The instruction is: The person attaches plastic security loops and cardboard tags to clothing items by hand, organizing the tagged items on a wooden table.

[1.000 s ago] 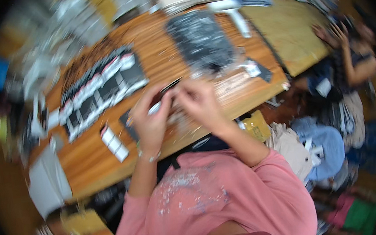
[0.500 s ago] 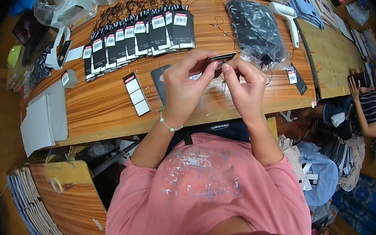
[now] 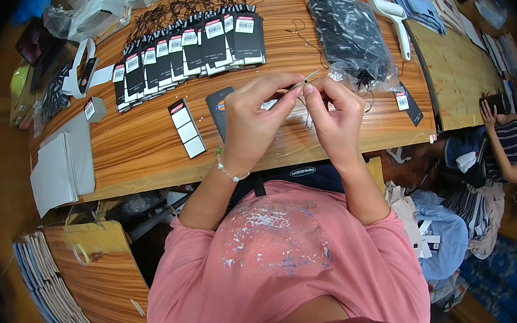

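Between my hands, above the table's front part, a hang tag shows almost edge-on. My left hand is closed, its thumb and fingers pinching the tag. My right hand is also closed, thumb against fingertips at the tag's other end; a thin dark cord dangles beneath, and its exact hold is partly hidden. Beside my left hand lie a black tag with an orange mark and a label strip with white blocks. Beyond my hands, overlapping rows of black hang tags with barcode stickers have cords spread behind them.
To the right are a clear bag of black tag cords, a white-handled roller and a loose tag. White cards are stacked at left. Folded clothes lie at back right. Another person is at far right.
The tag between my hands has turned from showing its dark face to nearly edge-on. Both hands keep about the same place. The view has shifted slightly.
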### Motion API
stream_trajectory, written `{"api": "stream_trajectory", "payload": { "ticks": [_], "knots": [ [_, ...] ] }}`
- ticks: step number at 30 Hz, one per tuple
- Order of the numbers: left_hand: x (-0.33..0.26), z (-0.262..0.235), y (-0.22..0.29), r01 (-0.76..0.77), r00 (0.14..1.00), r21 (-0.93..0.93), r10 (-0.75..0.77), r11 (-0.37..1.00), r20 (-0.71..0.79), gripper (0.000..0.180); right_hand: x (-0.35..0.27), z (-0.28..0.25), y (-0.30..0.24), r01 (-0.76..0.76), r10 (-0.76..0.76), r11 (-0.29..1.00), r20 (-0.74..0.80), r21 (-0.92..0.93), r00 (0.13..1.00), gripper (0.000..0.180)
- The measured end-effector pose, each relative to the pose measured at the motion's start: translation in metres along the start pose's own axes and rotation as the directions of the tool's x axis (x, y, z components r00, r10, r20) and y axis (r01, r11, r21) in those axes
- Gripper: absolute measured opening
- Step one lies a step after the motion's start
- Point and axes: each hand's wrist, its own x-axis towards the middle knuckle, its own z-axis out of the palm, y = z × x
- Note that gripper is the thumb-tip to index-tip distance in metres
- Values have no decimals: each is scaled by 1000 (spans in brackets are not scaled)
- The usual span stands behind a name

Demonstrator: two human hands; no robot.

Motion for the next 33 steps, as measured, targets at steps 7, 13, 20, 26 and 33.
{"api": "stream_trajectory", "payload": {
  "ticks": [7,13,20,26,33],
  "knots": [
    [2,-5,8,-30,991,146,11,989,136,14,-3,-11,15,-474,340,684,332,555,880,10],
    [3,2,-2,111,990,39,-114,993,80,14,2,-19,27,-375,245,842,342,389,907,19],
    [0,4,-7,178,975,-76,-165,981,149,17,6,-40,21,-10,45,992,280,-124,959,23],
    [0,1,-10,259,953,-109,-236,960,188,19,9,-36,22,112,-113,992,-19,-51,993,30],
    [2,0,-11,278,947,-179,-239,944,214,21,7,-37,28,-48,27,995,212,92,977,25]
  ]
}}
